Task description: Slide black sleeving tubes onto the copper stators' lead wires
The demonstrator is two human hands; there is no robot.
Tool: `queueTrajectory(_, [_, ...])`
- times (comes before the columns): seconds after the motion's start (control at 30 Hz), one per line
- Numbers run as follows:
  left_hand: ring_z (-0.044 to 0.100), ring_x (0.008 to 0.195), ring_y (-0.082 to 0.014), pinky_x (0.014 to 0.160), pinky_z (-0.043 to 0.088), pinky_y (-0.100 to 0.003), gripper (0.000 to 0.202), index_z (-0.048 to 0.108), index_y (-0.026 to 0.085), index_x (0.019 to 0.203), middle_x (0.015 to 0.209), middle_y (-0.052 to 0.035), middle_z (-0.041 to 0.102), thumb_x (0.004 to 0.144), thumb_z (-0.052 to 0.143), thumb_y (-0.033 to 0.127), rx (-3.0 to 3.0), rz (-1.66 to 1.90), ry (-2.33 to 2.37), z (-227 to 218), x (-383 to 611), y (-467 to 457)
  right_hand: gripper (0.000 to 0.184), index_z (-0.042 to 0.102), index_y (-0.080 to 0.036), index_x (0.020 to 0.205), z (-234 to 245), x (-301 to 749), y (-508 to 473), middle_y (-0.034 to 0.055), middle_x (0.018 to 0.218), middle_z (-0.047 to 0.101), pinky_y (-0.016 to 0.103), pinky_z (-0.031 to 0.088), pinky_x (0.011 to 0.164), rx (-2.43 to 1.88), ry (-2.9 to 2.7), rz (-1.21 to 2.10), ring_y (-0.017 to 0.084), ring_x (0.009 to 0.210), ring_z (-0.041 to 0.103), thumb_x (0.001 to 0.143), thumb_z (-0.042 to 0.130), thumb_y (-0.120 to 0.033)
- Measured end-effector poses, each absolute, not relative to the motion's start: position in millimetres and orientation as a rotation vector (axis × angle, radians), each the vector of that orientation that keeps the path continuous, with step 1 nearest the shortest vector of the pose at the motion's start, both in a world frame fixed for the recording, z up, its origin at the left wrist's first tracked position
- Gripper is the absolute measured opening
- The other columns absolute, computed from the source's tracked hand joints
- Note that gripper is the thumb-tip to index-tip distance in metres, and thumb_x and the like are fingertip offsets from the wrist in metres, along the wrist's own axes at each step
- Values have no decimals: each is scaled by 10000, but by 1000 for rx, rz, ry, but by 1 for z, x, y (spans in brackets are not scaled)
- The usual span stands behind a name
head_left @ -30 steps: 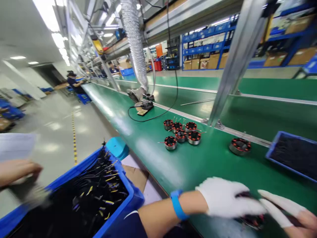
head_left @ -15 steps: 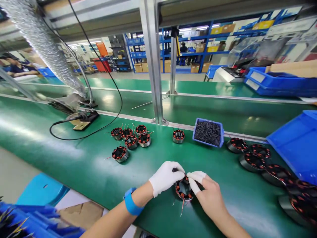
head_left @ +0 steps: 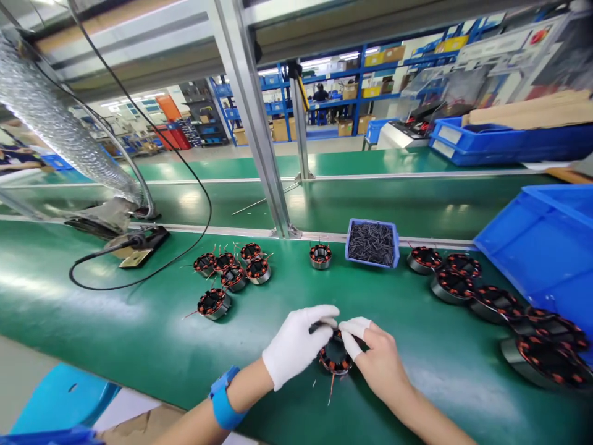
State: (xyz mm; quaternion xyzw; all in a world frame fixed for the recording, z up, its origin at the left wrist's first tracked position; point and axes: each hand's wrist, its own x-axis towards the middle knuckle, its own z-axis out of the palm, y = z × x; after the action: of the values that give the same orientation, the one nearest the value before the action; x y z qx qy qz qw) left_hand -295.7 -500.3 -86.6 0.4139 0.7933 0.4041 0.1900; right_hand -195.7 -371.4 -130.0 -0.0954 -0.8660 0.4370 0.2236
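Note:
A motor stator (head_left: 348, 363) with copper windings and a steel ring lies on the green bench below my hands, loose wire ends pointing toward me. My left hand (head_left: 301, 340), in a white glove, is at its far left rim, with a small black piece (head_left: 315, 327) showing between thumb and fingers. White finger cots cover the thumb and fingertips of my right hand (head_left: 375, 355), which are pinched on the stator's far right rim. The exact fingertip contact is partly hidden.
Several stators (head_left: 231, 277) stand in a group at left, one stator (head_left: 320, 256) alone behind my hands, and more stators (head_left: 495, 304) at right. A blue tray (head_left: 395, 264) holds small black tubes. A large blue bin (head_left: 537, 241), soldering iron stand (head_left: 148, 244) and metal post (head_left: 259, 136) stand nearby.
The view has turned slightly, shifting the bench things left. My left hand's fingers have straightened and lifted a little off the stator's rim. My right hand still pinches at the rim.

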Motion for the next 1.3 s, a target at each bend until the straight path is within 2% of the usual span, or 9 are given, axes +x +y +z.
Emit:
queueTrajectory(0.17, [553,799,-140,766,434,-257,232,620,203,812,826,-1,618,779,403,128,1249,1001,2342,-85,-293,-498,219,664,-209,875,-130,-197,-372,49,834,628,308,490,686,-254,-2357,1221,187,771,574,800,461,-177])
queueTrajectory(0.47, [539,770,-139,714,430,-253,213,569,203,813,828,-6,585,814,373,119,1392,762,2472,-82,-285,-496,234,657,-214,859,-126,-196,-373,40,814,613,295,474,691,-257,-2350,1276,178,757,566,796,448,-132])
queueTrajectory(0.63, [517,958,-213,829,408,-339,268,579,178,842,880,-63,584,843,315,126,1681,476,2479,-87,-285,-497,244,657,-221,843,-123,-196,-373,35,806,607,290,462,691,-241,-2369,1277,173,756,555,798,440,-119])
queueTrajectory(0.7, [517,962,-231,851,398,-369,284,578,156,837,871,-84,584,821,301,97,1744,412,2448,-86,-288,-496,244,656,-221,837,-123,-196,-373,35,794,604,292,459,687,-232,-2381,1264,174,751,552,802,437,-121])
queueTrajectory(0.77, [543,879,-200,826,413,-336,245,574,162,809,846,-63,589,788,340,92,1659,521,2376,-86,-292,-494,243,655,-220,840,-124,-196,-373,36,792,602,295,458,682,-222,-2390,1254,177,748,550,803,437,-121])
queueTrajectory(0.83, [551,757,-150,732,439,-267,181,551,176,802,787,-17,589,755,392,105,1416,765,2302,-86,-296,-493,241,655,-220,849,-126,-196,-373,36,800,603,296,454,679,-222,-2378,1259,178,747,550,801,442,-119])
queueTrajectory(0.97, [497,611,-103,567,405,-204,123,484,172,811,696,26,542,715,423,123,993,1122,2192,-91,-297,-492,243,652,-220,865,-130,-197,-372,27,810,601,285,438,685,-231,-2352,1299,168,754,545,802,444,-110])
queueTrajectory(1.2, [388,536,-79,496,327,-190,104,432,171,674,573,62,422,613,437,87,926,1153,2163,-98,-298,-483,260,660,-229,879,-127,-198,-373,25,794,595,276,420,689,-247,-2372,1321,162,752,537,798,442,-111])
queueTrajectory(1.3, [481,626,-108,574,402,-220,222,480,166,797,678,35,512,589,454,96,1000,1065,1984,-87,-321,-483,240,672,-233,858,-123,-199,-367,18,769,604,265,426,661,-230,-2360,1400,156,718,542,781,469,-130])
